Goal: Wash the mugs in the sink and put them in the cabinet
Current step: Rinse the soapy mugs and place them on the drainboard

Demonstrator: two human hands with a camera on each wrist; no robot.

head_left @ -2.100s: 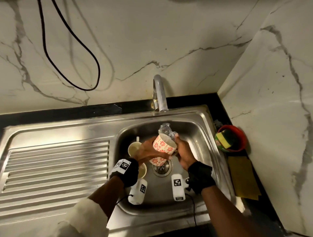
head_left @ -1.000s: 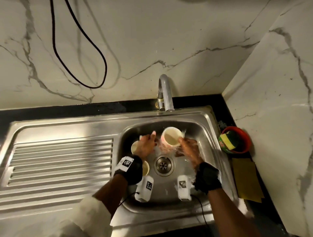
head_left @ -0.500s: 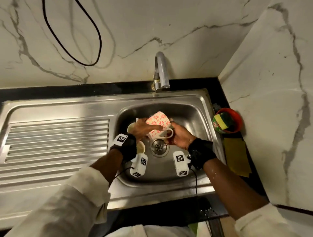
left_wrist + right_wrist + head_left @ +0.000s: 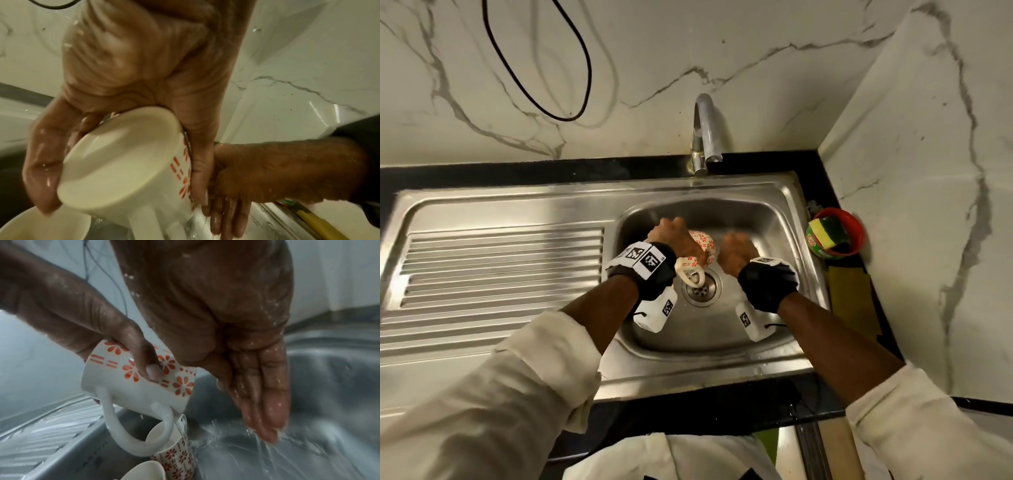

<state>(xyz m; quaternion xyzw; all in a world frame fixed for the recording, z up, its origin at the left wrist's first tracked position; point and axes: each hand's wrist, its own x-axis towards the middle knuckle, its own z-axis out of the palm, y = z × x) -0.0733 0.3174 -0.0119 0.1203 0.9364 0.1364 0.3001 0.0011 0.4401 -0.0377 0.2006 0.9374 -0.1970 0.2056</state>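
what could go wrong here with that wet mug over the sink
1. Only the left hand holds the flowered mug, tipped with its mouth down; hand and mug look wet, so it could slip.
2. Two more mugs stand in the basin right under its handle; a drop or a low swing could chip them.
3. The right hand hangs open beside it with straight, dripping fingers and gives no support.

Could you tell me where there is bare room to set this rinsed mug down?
The ribbed drainboard left of the basin is bare. The basin is crowded: both hands, the held mug and two more mugs beneath. The right counter holds a sponge bowl and cloth.
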